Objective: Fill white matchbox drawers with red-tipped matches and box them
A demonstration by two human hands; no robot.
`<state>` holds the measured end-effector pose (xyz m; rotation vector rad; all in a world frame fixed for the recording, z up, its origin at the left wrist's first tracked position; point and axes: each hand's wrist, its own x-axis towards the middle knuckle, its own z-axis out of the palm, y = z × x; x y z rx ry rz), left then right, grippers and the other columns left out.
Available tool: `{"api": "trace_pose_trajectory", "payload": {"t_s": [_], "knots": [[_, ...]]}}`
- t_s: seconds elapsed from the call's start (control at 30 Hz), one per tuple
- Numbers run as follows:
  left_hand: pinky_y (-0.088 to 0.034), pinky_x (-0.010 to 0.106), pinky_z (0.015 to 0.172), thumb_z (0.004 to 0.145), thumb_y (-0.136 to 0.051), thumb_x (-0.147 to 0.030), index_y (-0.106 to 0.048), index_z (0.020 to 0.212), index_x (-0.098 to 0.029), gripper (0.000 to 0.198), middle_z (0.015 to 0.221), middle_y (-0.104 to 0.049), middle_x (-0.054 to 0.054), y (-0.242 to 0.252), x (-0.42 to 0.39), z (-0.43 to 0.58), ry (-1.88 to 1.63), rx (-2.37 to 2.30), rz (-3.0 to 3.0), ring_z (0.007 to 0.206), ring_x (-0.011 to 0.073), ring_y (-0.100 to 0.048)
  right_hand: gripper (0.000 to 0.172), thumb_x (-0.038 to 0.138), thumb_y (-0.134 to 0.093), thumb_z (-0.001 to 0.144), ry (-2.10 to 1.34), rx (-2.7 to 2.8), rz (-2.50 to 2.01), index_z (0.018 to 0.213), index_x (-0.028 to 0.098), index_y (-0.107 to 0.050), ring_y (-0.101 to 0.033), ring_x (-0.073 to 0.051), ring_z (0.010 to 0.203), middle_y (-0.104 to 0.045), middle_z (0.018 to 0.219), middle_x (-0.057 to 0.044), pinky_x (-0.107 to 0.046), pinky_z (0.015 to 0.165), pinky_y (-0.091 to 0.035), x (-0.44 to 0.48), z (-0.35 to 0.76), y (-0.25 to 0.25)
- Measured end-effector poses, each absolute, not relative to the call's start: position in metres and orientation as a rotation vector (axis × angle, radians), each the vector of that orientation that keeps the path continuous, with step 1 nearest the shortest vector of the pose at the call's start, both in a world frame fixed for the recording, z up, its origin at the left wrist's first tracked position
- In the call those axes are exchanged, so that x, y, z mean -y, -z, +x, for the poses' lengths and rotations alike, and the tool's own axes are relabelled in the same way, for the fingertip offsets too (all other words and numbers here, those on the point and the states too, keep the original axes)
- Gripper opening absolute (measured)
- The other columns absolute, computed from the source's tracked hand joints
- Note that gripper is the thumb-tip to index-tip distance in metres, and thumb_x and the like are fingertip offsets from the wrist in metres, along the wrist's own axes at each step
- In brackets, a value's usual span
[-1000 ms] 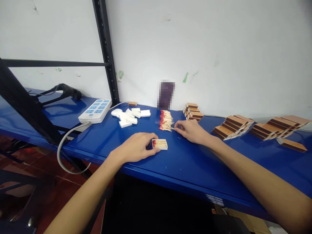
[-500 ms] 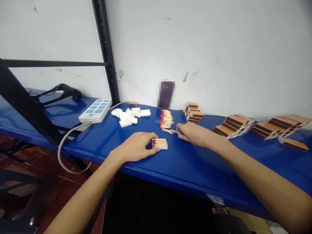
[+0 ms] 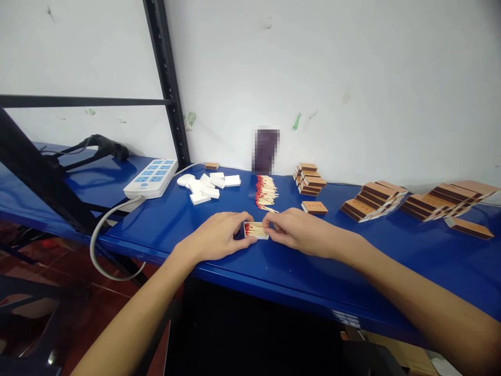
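Observation:
My left hand [image 3: 224,235] has its thumb and fingers closed round the left end of a small white matchbox tray [image 3: 262,237] on the blue table. Red-headed matches [image 3: 254,230] lie side by side inside, heads to the left. Over the tray's right end, my right hand [image 3: 293,230] pinches a match at the tray, partly hidden by the fingertips. Just behind the tray is a heap of loose matches [image 3: 267,191], with a few lying at its near edge. A closed matchbox [image 3: 314,208] rests beyond my right hand.
White empty-looking trays [image 3: 209,187] are piled at the left, near a power strip [image 3: 152,178] with a cable. Stacked matchboxes stand at the back [image 3: 309,179] and right [image 3: 373,201]. A black shelf post [image 3: 166,78] rises at the left; a wall closes the back.
My right hand has moved left and nearer, from beside the match heap to the tray, carrying a match. The matchbox it covered now shows. My left hand still holds the tray.

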<state>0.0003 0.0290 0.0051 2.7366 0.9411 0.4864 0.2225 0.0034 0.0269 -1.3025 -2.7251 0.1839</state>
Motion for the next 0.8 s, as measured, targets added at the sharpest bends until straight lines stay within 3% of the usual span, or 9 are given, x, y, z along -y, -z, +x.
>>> {"api": "trace_pose_trajectory", "payload": {"t_s": [0.3, 0.37, 0.5, 0.57, 0.63, 0.8], "knots": [[-0.04, 0.028, 0.066, 0.092, -0.052, -0.044, -0.055, 0.116, -0.021, 0.033, 0.081, -0.057, 0.0, -0.005, -0.029, 0.0, -0.475, -0.949, 2.722, 0.077, 0.0197, -0.056, 0.021, 0.035, -0.05, 0.091, -0.23, 2.593, -1.282, 0.09, 0.02, -0.065, -0.05, -0.012, 0.054, -0.057, 0.061, 0.002, -0.024, 0.054, -0.032, -0.007, 0.229, -0.032], [-0.042, 0.03, 0.071, 0.091, -0.053, -0.044, -0.055, 0.119, -0.022, 0.035, 0.087, -0.057, 0.001, -0.004, -0.028, -0.001, -0.492, -0.967, 2.712, 0.084, 0.0206, -0.056, 0.024, 0.036, -0.047, 0.092, -0.019, 2.548, -1.308, 0.095, 0.019, -0.065, -0.055, -0.014, 0.061, -0.061, 0.069, -0.001, -0.026, 0.057, -0.036, -0.012, 0.241, -0.036], [-0.044, 0.035, 0.086, 0.089, -0.057, -0.044, -0.049, 0.129, -0.025, 0.045, 0.107, -0.054, 0.004, -0.006, -0.024, -0.002, -0.547, -0.98, 2.671, 0.099, 0.0222, -0.053, 0.024, 0.025, -0.047, 0.086, 0.598, 2.472, -1.559, 0.103, 0.016, -0.061, -0.06, -0.026, 0.092, -0.064, 0.106, -0.013, -0.033, 0.07, -0.041, -0.029, 0.282, -0.034], [-0.045, 0.036, 0.088, 0.088, -0.058, -0.042, -0.05, 0.127, -0.026, 0.043, 0.113, -0.053, 0.004, -0.007, -0.023, -0.003, -0.556, -0.976, 2.642, 0.1, 0.0221, -0.053, 0.03, 0.026, -0.051, 0.081, 0.532, 2.517, -1.772, 0.11, 0.017, -0.056, -0.061, -0.028, 0.095, -0.062, 0.114, -0.014, -0.034, 0.068, -0.041, -0.036, 0.3, -0.029], [-0.045, 0.036, 0.087, 0.088, -0.058, -0.039, -0.051, 0.124, -0.026, 0.038, 0.113, -0.055, 0.004, -0.007, -0.023, -0.003, -0.553, -0.972, 2.633, 0.099, 0.0221, -0.054, 0.036, 0.025, -0.057, 0.076, 0.366, 2.551, -1.957, 0.111, 0.018, -0.054, -0.063, -0.027, 0.088, -0.065, 0.109, -0.013, -0.032, 0.064, -0.041, -0.039, 0.309, -0.028], [-0.044, 0.035, 0.088, 0.091, -0.055, -0.031, -0.051, 0.119, -0.026, 0.029, 0.109, -0.058, 0.003, -0.005, -0.026, -0.003, -0.574, -0.916, 2.665, 0.102, 0.0218, -0.054, 0.021, 0.029, -0.059, 0.072, -0.005, 2.6, -1.924, 0.092, 0.023, -0.053, -0.059, -0.021, 0.068, -0.064, 0.079, -0.004, -0.029, 0.056, -0.035, -0.022, 0.286, -0.042]]}}
